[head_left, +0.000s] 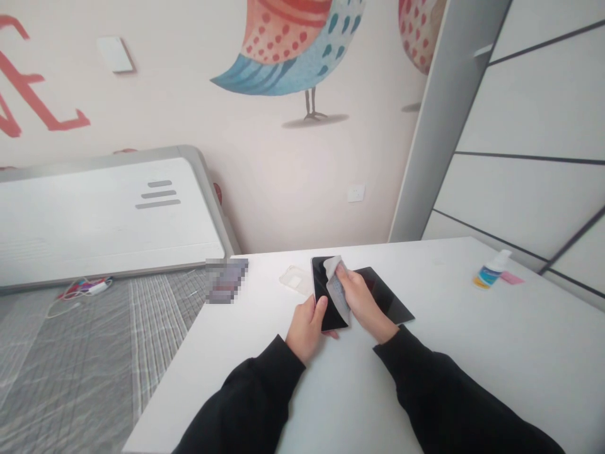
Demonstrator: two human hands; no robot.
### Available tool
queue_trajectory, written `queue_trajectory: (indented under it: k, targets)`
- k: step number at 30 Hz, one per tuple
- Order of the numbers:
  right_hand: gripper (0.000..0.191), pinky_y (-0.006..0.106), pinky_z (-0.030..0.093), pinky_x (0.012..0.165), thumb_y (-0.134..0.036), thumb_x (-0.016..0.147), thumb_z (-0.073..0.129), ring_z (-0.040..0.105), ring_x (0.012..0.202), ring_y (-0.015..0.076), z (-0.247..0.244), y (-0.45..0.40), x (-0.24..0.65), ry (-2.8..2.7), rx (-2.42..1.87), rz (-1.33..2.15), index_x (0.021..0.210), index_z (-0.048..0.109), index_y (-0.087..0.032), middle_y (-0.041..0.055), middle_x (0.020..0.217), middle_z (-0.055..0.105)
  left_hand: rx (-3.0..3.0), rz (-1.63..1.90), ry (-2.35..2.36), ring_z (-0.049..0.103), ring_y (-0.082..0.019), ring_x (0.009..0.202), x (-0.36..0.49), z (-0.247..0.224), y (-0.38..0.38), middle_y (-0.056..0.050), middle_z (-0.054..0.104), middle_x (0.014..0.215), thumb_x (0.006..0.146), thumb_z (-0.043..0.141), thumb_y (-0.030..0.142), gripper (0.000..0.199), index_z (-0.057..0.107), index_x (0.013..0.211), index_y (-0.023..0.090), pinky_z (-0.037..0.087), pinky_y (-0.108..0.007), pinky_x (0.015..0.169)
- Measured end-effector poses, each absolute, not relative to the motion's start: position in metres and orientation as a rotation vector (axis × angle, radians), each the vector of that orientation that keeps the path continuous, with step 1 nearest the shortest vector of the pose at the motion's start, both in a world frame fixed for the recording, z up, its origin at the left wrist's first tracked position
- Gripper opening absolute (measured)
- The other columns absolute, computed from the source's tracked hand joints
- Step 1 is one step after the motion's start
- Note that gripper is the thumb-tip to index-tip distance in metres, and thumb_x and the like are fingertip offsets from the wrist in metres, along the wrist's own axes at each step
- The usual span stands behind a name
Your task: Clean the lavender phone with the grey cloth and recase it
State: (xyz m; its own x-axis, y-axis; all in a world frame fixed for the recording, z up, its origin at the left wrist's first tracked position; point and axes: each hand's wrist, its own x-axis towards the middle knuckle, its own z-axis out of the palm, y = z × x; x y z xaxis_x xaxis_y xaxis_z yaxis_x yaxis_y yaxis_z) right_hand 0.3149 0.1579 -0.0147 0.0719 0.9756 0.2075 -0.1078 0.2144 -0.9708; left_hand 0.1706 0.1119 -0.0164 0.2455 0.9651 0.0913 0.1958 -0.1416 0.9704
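Note:
A dark-screened phone (319, 277) is held upright above the white table, with my left hand (305, 328) wrapped round its lower left edge, thumb on the front. My right hand (362, 299) grips a grey cloth (336, 291) that lies against the screen; the cloth hides part of the glass. Behind my right hand a flat black tablet-like panel (390, 299) rests on the table. A clear phone case (295, 278) lies just left of the phone.
On the white table (227, 366), a bottle with a blue and yellow label (490, 271) stands at the right beside a pink item (512, 278). A pixelated object (227, 281) is at the left edge. A bed with grey bedding (94, 353) is further left.

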Motion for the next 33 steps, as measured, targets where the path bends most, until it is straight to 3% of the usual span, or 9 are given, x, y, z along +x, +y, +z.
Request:
queue_trajectory:
  k: [5,8,13,20,28,30,33]
  targets:
    - [0.066,0.034,0.053,0.077,-0.073,0.060,0.081,0.068,0.084,0.0248,-0.003,0.151,0.310,-1.232,-0.904,1.171,0.095,0.071,-0.019,0.0090,0.093,0.075,1.510,1.025,1.122,0.068,-0.021,0.049,0.169,-0.019,0.116,-0.005,0.070,0.074,0.088,0.037,0.080,0.067,0.055,0.101,0.018,0.054,-0.032,0.047]
    - [0.061,0.032,0.051,0.070,-0.075,0.066,0.076,0.066,0.076,0.0235,-0.007,0.152,0.312,-1.185,-0.971,1.109,0.086,0.070,-0.018,0.0082,0.084,0.074,1.544,0.999,1.095,0.068,-0.021,0.049,0.170,-0.018,0.114,-0.003,0.067,0.066,0.088,0.041,0.079,0.062,0.056,0.094,0.019,0.052,-0.030,0.047]
    - [0.068,0.029,0.038,0.053,-0.088,0.071,0.059,0.053,0.056,0.0188,-0.020,0.160,0.319,-1.084,-1.082,1.033,0.063,0.060,-0.020,0.0034,0.057,0.060,1.582,0.965,1.069,0.068,-0.021,0.048,0.171,-0.017,0.112,-0.001,0.065,0.057,0.088,0.043,0.079,0.061,0.057,0.087,0.020,0.049,-0.028,0.047]
    - [0.067,0.032,0.050,0.065,-0.084,0.064,0.070,0.064,0.069,0.0230,-0.017,0.159,0.312,-1.040,-0.977,1.141,0.080,0.067,-0.019,0.0059,0.075,0.071,1.539,1.001,1.083,0.066,-0.020,0.046,0.169,-0.017,0.115,0.000,0.063,0.058,0.086,0.040,0.083,0.065,0.056,0.086,0.020,0.048,-0.027,0.044]
    - [0.049,0.036,0.054,0.076,-0.060,0.063,0.084,0.069,0.080,0.0263,-0.009,0.151,0.308,-1.030,-0.894,1.257,0.089,0.071,-0.020,0.0081,0.089,0.076,1.479,1.049,1.117,0.062,-0.020,0.047,0.168,-0.019,0.120,-0.001,0.060,0.065,0.084,0.042,0.083,0.066,0.057,0.088,0.018,0.049,-0.031,0.043]
    - [0.049,0.037,0.055,0.078,-0.059,0.063,0.084,0.070,0.081,0.0268,-0.008,0.150,0.308,-1.033,-0.880,1.275,0.090,0.072,-0.020,0.0087,0.091,0.076,1.484,1.084,1.128,0.063,-0.021,0.054,0.167,-0.018,0.121,-0.001,0.060,0.067,0.085,0.043,0.080,0.064,0.059,0.089,0.019,0.052,-0.032,0.049]
    - [0.051,0.037,0.055,0.080,-0.060,0.062,0.085,0.070,0.086,0.0280,-0.007,0.149,0.307,-1.037,-0.868,1.284,0.090,0.072,-0.020,0.0096,0.094,0.077,1.506,1.186,1.155,0.062,-0.022,0.077,0.164,-0.018,0.125,-0.003,0.064,0.078,0.086,0.050,0.073,0.056,0.061,0.087,0.019,0.053,-0.034,0.072]
